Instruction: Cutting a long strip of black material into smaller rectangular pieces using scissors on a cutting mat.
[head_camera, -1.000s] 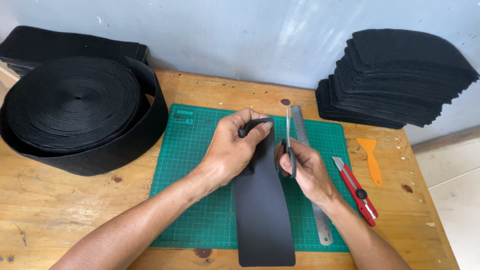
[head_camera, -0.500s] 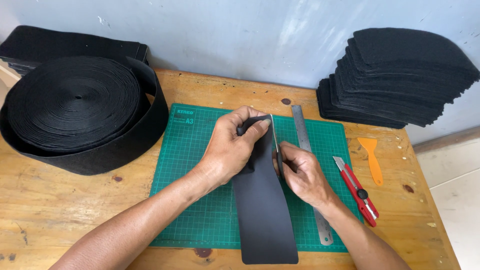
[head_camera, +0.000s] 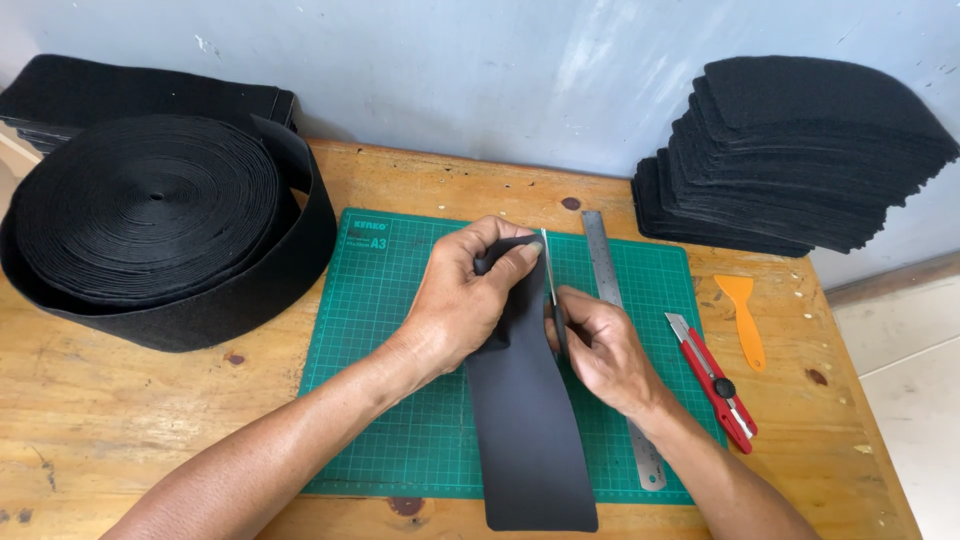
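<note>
Strip (head_camera: 528, 420) black, matte, long; top end curled in left hand (head_camera: 468, 300).

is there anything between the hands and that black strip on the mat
Nothing visible. The left hand already grips the top end of the black strip, and the right hand holds scissors at the strip's right edge. The ruler lies off to the right on the mat.

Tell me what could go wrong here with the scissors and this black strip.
The left hand pinches the black strip right beside the scissors in the right hand, so the blades might nick the thumb. The strip's free end hangs past the green cutting mat and may drag the cut off line. The red utility knife lies near the right forearm, possibly bumpable.
</note>
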